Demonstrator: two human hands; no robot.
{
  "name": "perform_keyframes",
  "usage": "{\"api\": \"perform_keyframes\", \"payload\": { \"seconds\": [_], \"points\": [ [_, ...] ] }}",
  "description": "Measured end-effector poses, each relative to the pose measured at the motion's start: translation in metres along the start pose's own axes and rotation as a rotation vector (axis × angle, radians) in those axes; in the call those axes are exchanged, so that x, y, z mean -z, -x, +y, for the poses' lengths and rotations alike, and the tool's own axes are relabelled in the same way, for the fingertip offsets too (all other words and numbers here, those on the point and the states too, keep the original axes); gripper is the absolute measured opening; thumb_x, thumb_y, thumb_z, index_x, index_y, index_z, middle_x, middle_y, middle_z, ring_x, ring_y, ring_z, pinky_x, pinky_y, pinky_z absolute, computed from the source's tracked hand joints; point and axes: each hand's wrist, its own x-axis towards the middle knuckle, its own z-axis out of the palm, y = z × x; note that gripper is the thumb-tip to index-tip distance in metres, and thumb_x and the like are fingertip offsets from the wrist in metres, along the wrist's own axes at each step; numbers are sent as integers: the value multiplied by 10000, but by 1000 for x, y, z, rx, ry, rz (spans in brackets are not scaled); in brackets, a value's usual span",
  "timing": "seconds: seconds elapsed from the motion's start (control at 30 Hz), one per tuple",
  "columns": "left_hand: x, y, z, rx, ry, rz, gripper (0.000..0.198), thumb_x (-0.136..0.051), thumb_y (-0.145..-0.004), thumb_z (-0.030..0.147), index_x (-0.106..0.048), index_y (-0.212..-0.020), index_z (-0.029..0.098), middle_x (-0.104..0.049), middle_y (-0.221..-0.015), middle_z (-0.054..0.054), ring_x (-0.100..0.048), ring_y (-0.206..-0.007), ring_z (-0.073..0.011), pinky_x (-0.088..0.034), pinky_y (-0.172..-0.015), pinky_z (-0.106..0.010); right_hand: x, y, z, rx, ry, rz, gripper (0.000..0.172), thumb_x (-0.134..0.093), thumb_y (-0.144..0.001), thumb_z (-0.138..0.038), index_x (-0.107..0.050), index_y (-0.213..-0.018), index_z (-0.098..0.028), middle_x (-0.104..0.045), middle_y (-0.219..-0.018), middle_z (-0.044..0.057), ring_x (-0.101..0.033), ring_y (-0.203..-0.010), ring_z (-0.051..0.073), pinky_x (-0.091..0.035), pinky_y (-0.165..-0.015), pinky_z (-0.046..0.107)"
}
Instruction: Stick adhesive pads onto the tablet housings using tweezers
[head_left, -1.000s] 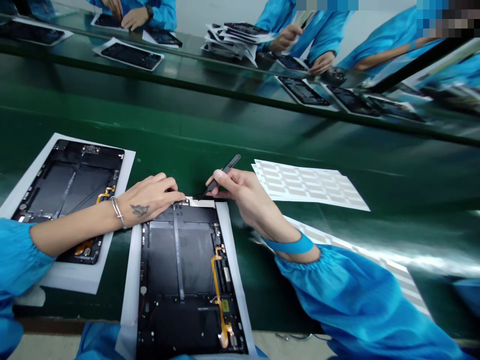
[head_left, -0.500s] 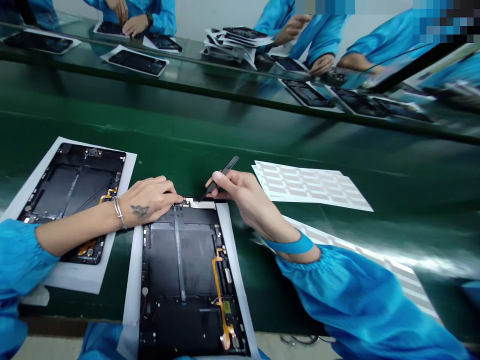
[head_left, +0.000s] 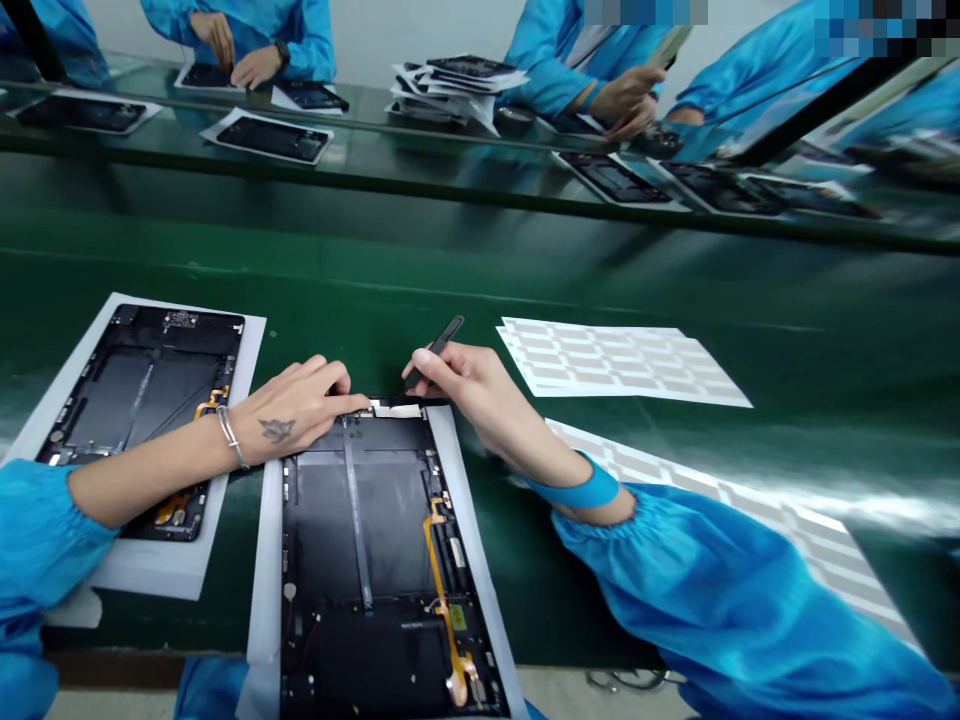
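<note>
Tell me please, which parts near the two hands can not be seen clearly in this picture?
Head view, all items.
Tip of the black tool: hidden behind the fingers of the right hand; contact with the middle tablet unclear.
Tablet's top left corner: covered by the left hand.
Tablet's bottom edge: cut off by the frame.
Marks on the sticker sheet: too small.

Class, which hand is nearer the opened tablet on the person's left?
Left. Left hand lies just right of that tablet; right hand, gripping a tool, is farther right.
</note>
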Motion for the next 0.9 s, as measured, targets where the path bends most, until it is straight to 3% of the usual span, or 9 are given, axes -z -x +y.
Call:
{"api": "perform_keyframes", "payload": {
  "seconds": [0.23, 0.5, 0.67, 0.9],
  "points": [
    [0, 2, -1, 4, 2, -1, 419, -438, -977, 96, -573, -1351, 231, -590, -1138, -90, -510, -924, -200, -472, -807, -314, -2, 16, -6, 198, 140, 127, 544, -561, -856, -718, -728, -815, -202, -730, -758, 60, -691, -720, 221, -503, -673, 329],
    [-4, 3, -3, -2, 35, 20, 406, -429, -980, 106, -586, -1337, 220, -593, -1132, -93, -518, -950, -203, -492, -824, -320, -17, 24, -1, 362, 219, 75, 461, -521, -949, -594, -732, -842, -198, -758, -902, 81, -703, -794, 218, -518, -701, 327],
    [-2, 2, -2, -5, 31, 12, 399, -438, -978, 104, -596, -1326, 217, -588, -1124, -97, -509, -930, -204, -489, -811, -319, -16, 25, 4, 438, 259, 92, 399, -523, -982, -500, -719, -804, -202, -753, -896, 80, -702, -805, 211, -523, -671, 316],
    [-3, 3, -2, 5, 15, 28, 407, -450, -970, 90, -600, -1319, 235, -593, -1117, -85, -515, -930, -198, -482, -803, -309, -17, 28, 1, 637, 291, 42, 271, -534, -1000, -366, -730, -887, -216, -732, -853, 67, -673, -864, 209, -540, -771, 339]
  ]
}}
